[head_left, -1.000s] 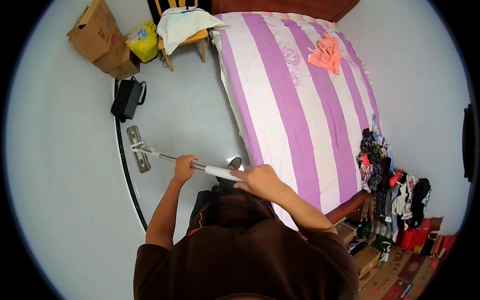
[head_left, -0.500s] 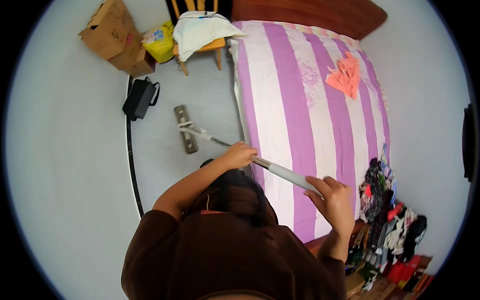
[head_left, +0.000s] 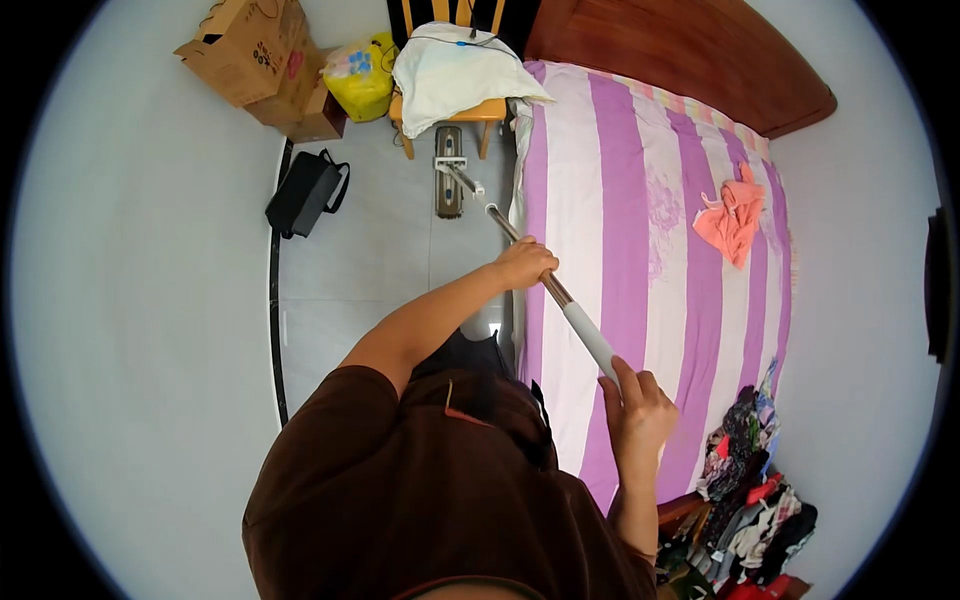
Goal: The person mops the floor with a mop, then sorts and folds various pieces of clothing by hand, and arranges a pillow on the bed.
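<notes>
Beside the striped bed (head_left: 665, 290), on the grey floor (head_left: 350, 262), partly between the front legs of the chair (head_left: 487, 112), find the mop (head_left: 505, 226). Should feel light overall, stiff along the metal pole (head_left: 557, 290), slick there if wet, and hardly fragile; probably swivels at the flat head (head_left: 449, 198). Best held at the upper end by the white sleeve (head_left: 590, 338), wrapped in the curled right hand (head_left: 643, 415), and on bare metal further down, closed inside the left hand (head_left: 525, 264).

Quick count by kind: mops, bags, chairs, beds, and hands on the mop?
Mop: 1
Bags: 2 (yellow bag, black bag)
Chair: 1
Bed: 1
Hands on the mop: 2 (left hand, right hand)
Total: 7
</notes>
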The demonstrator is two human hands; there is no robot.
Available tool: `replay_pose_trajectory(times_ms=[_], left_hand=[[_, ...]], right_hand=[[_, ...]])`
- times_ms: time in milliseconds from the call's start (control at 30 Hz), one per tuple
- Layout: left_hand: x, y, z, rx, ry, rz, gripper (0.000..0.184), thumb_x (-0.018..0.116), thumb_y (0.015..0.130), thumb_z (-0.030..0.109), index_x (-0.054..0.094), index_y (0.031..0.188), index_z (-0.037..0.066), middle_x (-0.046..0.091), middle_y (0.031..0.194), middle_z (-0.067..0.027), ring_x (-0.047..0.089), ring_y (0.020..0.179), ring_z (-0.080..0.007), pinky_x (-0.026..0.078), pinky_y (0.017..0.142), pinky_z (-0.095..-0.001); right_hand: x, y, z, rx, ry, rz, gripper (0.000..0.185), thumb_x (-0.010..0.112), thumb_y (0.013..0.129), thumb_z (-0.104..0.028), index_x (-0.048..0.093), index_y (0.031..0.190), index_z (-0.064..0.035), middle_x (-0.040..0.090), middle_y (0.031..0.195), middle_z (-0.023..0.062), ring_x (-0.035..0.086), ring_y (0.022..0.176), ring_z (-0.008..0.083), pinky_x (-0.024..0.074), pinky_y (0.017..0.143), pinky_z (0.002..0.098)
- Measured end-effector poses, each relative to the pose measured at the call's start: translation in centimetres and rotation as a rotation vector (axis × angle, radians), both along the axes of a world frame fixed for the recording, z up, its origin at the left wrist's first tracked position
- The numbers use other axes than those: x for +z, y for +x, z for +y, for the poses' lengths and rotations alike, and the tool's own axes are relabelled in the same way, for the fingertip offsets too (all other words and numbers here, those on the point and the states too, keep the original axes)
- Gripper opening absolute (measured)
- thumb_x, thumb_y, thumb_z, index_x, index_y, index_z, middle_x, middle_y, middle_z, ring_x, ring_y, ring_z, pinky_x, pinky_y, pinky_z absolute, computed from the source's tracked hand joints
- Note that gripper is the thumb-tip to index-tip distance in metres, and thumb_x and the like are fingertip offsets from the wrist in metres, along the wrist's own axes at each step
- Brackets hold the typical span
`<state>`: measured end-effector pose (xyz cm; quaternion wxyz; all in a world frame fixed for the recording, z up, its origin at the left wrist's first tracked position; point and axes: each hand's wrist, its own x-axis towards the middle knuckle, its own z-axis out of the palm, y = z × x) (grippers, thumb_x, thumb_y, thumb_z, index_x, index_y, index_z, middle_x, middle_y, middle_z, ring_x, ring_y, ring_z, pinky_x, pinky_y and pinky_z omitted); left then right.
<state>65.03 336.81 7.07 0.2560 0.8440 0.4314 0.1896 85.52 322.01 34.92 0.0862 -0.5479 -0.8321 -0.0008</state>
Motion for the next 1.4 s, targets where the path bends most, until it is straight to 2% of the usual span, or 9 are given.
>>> replay_pose_trajectory(times_ms=[133,333,533,733,867,967,1200,1233,1400], left_hand=[[-2.5,-5.8,5.5,0.138,0.045,0.006,0.016,0.068,0.073,0.006,0.063,0.085,0.015,0.064,0.085,-0.0013,0.061,0.090,-0.0203,0.039,0.084,-0.0356],[-5.5,-12.4,9.5,0.346,0.024,-0.051,0.018,0.068,0.074,0.008,0.065,0.089,0.017,0.063,0.089,-0.0019,0.059,0.098,-0.0230,0.042,0.086,-0.0378],[-5.9,-13.7,7.8,0.306,-0.055,-0.062,0.017,0.073,0.071,0.014,0.068,0.087,0.019,0.064,0.091,0.0014,0.059,0.103,-0.0218,0.045,0.087,-0.0412],[-1.6,-8.9,2.3,0.157,-0.081,-0.073,0.015,0.072,0.068,0.020,0.069,0.082,0.017,0.067,0.084,-0.0028,0.061,0.089,-0.0276,0.046,0.081,-0.0399],[0.5,-4.8,-2.1,0.160,-0.149,-0.106,0.015,0.071,0.068,0.024,0.069,0.079,0.014,0.066,0.076,-0.0080,0.064,0.080,-0.0311,0.049,0.070,-0.0449],[3.1,-2.2,-6.2,0.278,-0.196,-0.101,0.016,0.064,0.070,0.016,0.069,0.085,0.012,0.066,0.079,-0.0090,0.061,0.081,-0.0324,0.048,0.076,-0.0456],[2.3,-0.5,-13.0,0.431,-0.089,-0.132,0.009,0.063,0.071,0.015,0.065,0.080,0.014,0.065,0.077,-0.0060,0.061,0.083,-0.0278,0.044,0.079,-0.0430],[2.0,-0.9,-13.4,0.454,-0.064,-0.126,0.008,0.063,0.071,0.014,0.064,0.079,0.015,0.064,0.076,-0.0050,0.060,0.084,-0.0266,0.043,0.080,-0.0422],[1.8,-4.1,-11.3,0.463,-0.011,-0.060,0.008,0.062,0.074,0.014,0.062,0.080,0.019,0.063,0.076,-0.0013,0.060,0.086,-0.0231,0.038,0.085,-0.0410]], right_hand=[[-3.7,-5.2,6.1,0.078,0.060,0.009,0.032,0.079,0.073,-0.017,0.068,0.103,-0.0123,0.052,0.064,0.0047,0.054,0.048,0.0210,0.0433,0.043,0.0338],[-7.4,-10.7,11.5,0.249,0.123,-0.086,0.032,0.072,0.082,-0.029,0.065,0.108,-0.0112,0.047,0.063,0.0026,0.053,0.045,0.0152,0.0413,0.039,0.0300],[-5.4,-12.0,10.1,0.341,0.020,-0.113,0.029,0.072,0.083,-0.028,0.064,0.104,-0.0100,0.049,0.061,0.0039,0.055,0.045,0.0175,0.0427,0.039,0.0312],[0.6,-7.8,5.9,0.162,-0.146,0.007,0.023,0.075,0.079,-0.021,0.067,0.098,-0.0117,0.063,0.067,0.0104,0.061,0.052,0.0286,0.0474,0.048,0.0383],[4.2,-3.1,4.3,0.242,-0.189,0.035,0.026,0.075,0.079,-0.022,0.066,0.102,-0.0124,0.061,0.062,0.0082,0.059,0.049,0.0280,0.0452,0.045,0.0376],[6.6,-0.7,3.3,0.301,-0.226,0.033,0.030,0.076,0.078,-0.022,0.066,0.104,-0.0123,0.060,0.061,0.0080,0.059,0.049,0.0272,0.0436,0.045,0.0375],[5.6,2.5,0.8,0.541,-0.181,-0.002,0.033,0.077,0.076,-0.023,0.067,0.106,-0.0150,0.054,0.058,0.0047,0.056,0.047,0.0233,0.0427,0.044,0.0361],[5.1,2.0,-0.1,0.535,-0.152,0.004,0.029,0.078,0.074,-0.014,0.068,0.101,-0.0113,0.058,0.061,0.0069,0.057,0.049,0.0258,0.0430,0.045,0.0363],[4.4,-1.3,0.4,0.468,-0.049,-0.029,0.019,0.073,0.081,-0.017,0.067,0.098,-0.0118,0.057,0.061,0.0062,0.056,0.048,0.0254,0.0422,0.044,0.0365]])
